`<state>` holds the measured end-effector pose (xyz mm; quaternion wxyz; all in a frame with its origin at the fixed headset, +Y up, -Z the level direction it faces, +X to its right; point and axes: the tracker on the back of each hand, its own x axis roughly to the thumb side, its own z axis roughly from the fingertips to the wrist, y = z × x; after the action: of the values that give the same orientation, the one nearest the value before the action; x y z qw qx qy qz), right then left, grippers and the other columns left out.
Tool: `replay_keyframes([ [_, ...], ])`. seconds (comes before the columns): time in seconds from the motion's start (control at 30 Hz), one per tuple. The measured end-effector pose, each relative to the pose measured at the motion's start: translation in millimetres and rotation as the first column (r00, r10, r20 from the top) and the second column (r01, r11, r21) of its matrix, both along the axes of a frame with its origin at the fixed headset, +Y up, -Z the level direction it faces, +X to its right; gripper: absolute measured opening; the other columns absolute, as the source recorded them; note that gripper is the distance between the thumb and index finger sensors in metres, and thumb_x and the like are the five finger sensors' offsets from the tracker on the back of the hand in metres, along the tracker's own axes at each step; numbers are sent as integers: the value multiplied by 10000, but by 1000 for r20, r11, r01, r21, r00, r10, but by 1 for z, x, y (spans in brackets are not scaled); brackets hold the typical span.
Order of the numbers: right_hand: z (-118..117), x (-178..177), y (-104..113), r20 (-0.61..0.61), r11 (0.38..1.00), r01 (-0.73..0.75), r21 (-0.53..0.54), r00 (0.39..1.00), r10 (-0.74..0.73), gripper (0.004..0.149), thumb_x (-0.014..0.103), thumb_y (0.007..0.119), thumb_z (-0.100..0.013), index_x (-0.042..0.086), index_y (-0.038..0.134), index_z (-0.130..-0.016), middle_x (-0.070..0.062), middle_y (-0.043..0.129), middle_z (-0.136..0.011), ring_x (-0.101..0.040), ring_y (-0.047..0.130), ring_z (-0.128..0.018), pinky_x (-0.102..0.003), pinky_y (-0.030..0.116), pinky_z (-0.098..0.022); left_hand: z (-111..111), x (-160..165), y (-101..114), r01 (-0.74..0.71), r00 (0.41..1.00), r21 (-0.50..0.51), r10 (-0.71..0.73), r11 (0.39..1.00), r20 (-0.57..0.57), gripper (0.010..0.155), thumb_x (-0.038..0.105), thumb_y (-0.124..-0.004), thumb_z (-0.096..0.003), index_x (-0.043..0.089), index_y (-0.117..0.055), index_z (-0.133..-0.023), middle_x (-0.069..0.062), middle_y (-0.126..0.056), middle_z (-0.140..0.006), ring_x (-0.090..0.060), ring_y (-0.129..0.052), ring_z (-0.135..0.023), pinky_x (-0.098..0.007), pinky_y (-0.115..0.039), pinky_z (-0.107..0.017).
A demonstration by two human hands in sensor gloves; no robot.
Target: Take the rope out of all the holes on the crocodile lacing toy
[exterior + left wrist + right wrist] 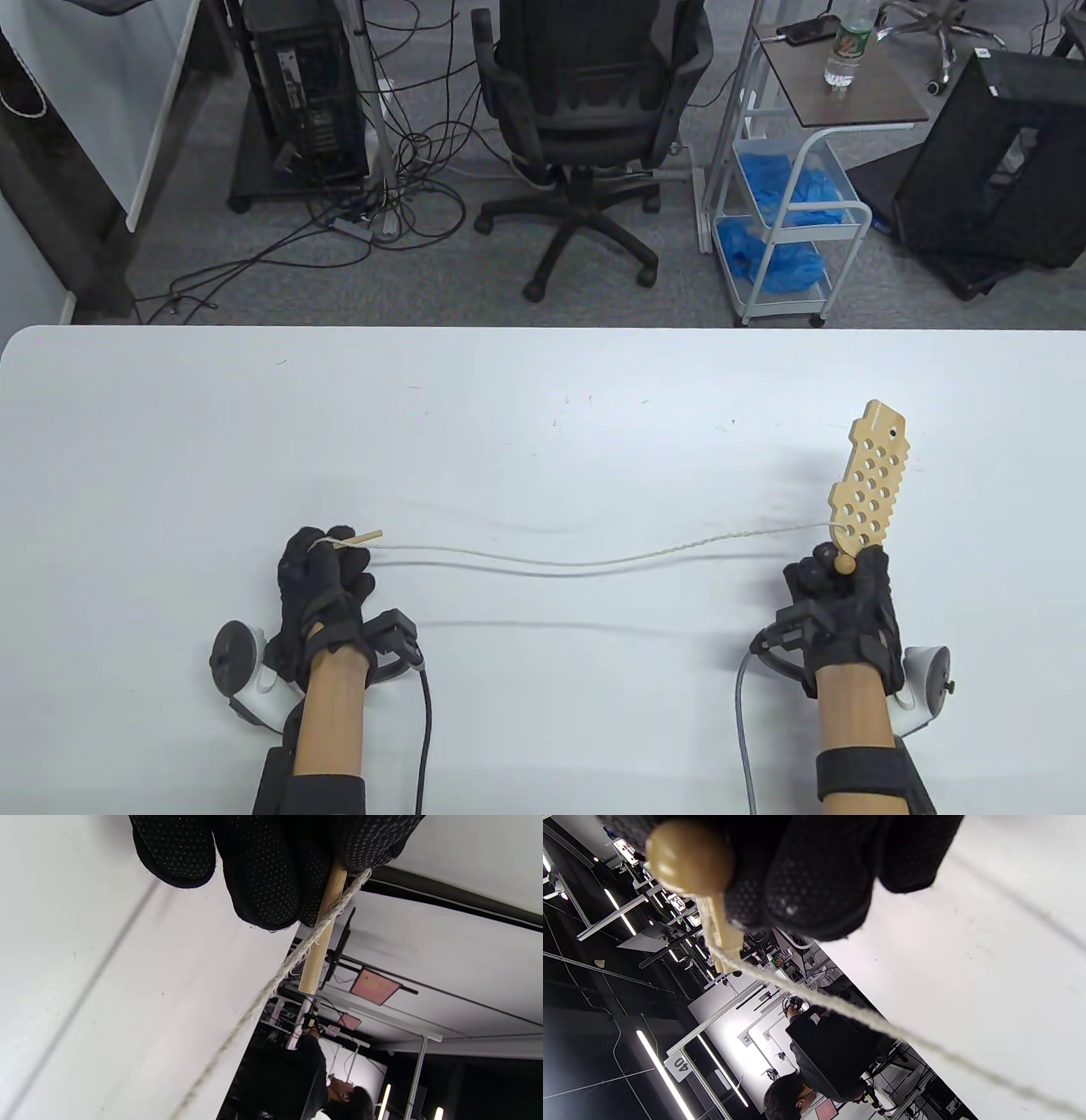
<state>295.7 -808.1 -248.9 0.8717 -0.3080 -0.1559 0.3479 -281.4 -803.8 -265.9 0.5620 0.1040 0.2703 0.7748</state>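
We are holding the crocodile lacing board (870,484) at near right, right hand (842,598) curled round its handle; left hand (325,573) is pinching the wooden needle (361,538), drawing the rope (594,560) leftward, keeping it taut and straight
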Motion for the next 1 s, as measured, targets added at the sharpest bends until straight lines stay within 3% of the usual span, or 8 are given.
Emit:
replay_keyframes([
  [0.23,-5,-12,6,-47,996,-91,19,995,91,442,417,760,-453,125,755,-785,-112,947,-597,-226,980,-396,-548,747,-540,-4,6,13,188,982,31,-189,982,31,458,427,-737,-526,398,-674,-979,93,-949,-859,-109,-967,-692,-464,-786,-621],
  [0.4,-8,-28,9,-125,971,-237,0,964,236,444,407,773,-446,107,769,-773,-126,955,-577,-238,981,-376,-558,749,-525,-8,27,27,391,912,82,-398,917,101,454,424,-766,-507,398,-718,-958,80,-980,-820,-118,-985,-661,-472,-796,-606],
  [0.5,-10,-42,11,-206,953,-302,17,932,299,445,406,776,-444,105,771,-772,-127,956,-575,-238,982,-374,-559,751,-522,-10,46,41,497,845,166,-519,851,132,461,375,-817,-484,402,-752,-940,72,-1002,-792,-125,-997,-635,-472,-805,-589],
  [0.63,-12,-71,16,-315,931,-362,52,879,359,443,392,792,-435,90,787,-759,-144,963,-557,-251,984,-355,-569,751,-509,-7,82,61,642,698,299,-700,706,151,459,397,-838,-466,390,-783,-921,66,-1018,-752,-130,-1000,-619,-473,-808,-580],
  [0.73,-11,-91,18,-393,902,-426,76,818,419,443,389,798,-431,84,795,-753,-148,968,-546,-255,984,-347,-572,753,-503,-4,105,68,684,607,384,-775,621,173,455,405,-844,-458,389,-801,-910,71,-1023,-737,-133,-1003,-609,-476,-810,-575],
  [1.0,-8,-136,23,-510,810,-560,172,653,560,443,379,815,-411,67,823,-725,-161,983,-508,-264,991,-309,-579,764,-475,10,143,88,726,431,540,-894,426,125,443,414,-851,-451,408,-818,-893,74,-1022,-740,-131,-998,-621,-479,-807,-582],
])
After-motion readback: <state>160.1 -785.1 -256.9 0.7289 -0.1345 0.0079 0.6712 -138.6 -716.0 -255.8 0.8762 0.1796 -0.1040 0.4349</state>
